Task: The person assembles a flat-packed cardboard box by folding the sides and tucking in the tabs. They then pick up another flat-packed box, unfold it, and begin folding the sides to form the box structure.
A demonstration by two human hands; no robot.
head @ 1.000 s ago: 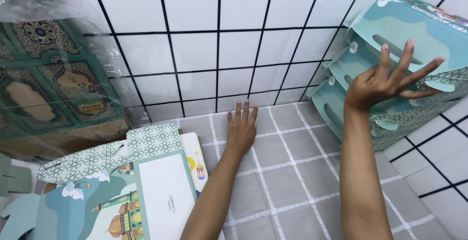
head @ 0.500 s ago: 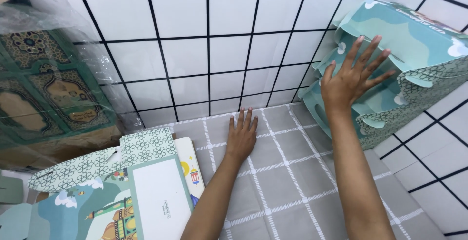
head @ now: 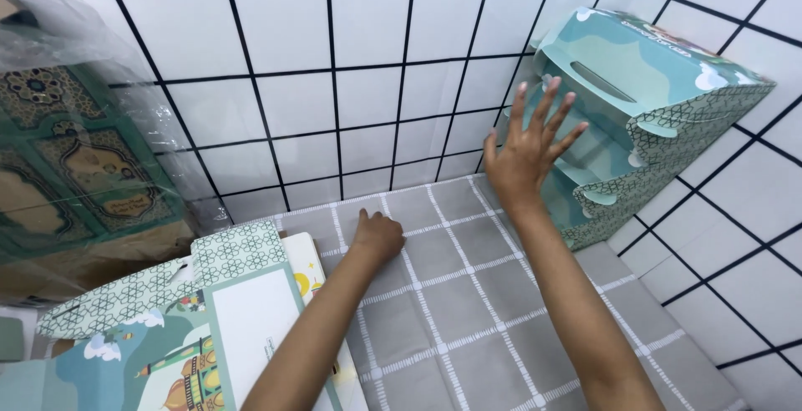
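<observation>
- Toward two o'clock, the right hand (head: 529,150) is spread wide, fingers released, over the teal folded box (head: 643,119), perhaps barely touching it.
- At centre, the left hand (head: 378,235) rests loosely curled on the grey checked mat (head: 468,294), grasping nothing.
- At eight o'clock lies a flat printed carton (head: 175,336).

A: What can't you make out?
B: The flat printed carton (head: 192,344) runs off the bottom-left edge, and the plastic-wrapped stack (head: 75,160) off the left.
A: The hands?
B: The left hand (head: 378,235) hides its curled fingertips; both forearms are cut below
</observation>
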